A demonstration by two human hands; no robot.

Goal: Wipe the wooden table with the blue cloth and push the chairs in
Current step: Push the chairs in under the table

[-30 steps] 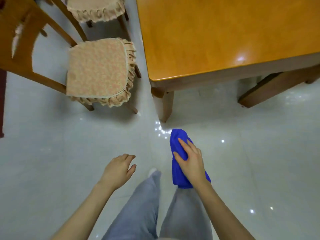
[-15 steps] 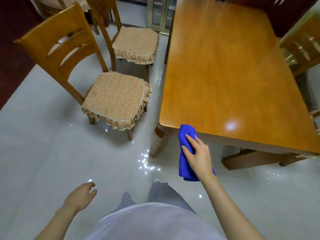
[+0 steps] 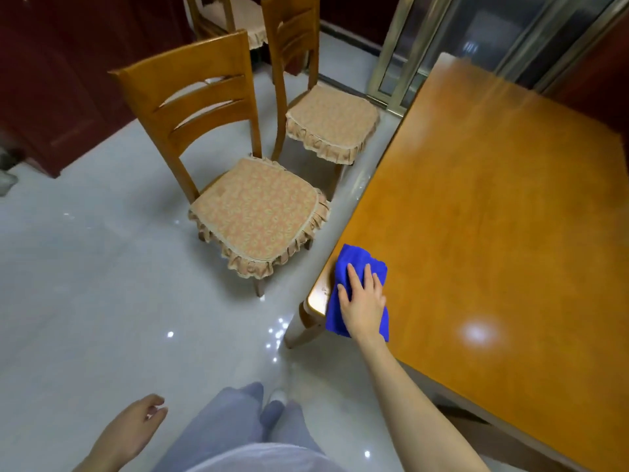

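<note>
Nearest to me, well short of the wooden table [image 3: 493, 216], my left hand [image 3: 132, 427] hangs idle over the tiled floor [image 3: 102, 301], fingers loosely curled and holding nothing. My right hand [image 3: 362, 301] lies flat on the blue cloth [image 3: 355, 262], fingers straight and spread, pressing it down rather than gripping it. The cloth sits on the table's near left corner, with its lower edge lapping over the rim.

That overhang is my worry. With only a flat palm on it (no pinch at all), a stroke toward the table's left edge could carry the cloth off the corner and drop it to the floor. I judge the safer sweep runs inward, ahead and to the right, where the glossy top stretches away from the corner and gives my arm its room. The floor beside the table shines, so it may be slippery underfoot if I lean far.

Left of the table, the nearer chair [image 3: 252, 212] stands pulled out, its frilled cushion just beside the table's long left edge with a narrow strip of floor between. A wide swing along that edge could knock it. Beyond it the second chair [image 3: 330, 124] stands likewise out, near the same edge. Neither is pushed in yet. Farther off, behind the table's far end, are a third chair [image 3: 235, 15] and a glass door [image 3: 442, 35].
</note>
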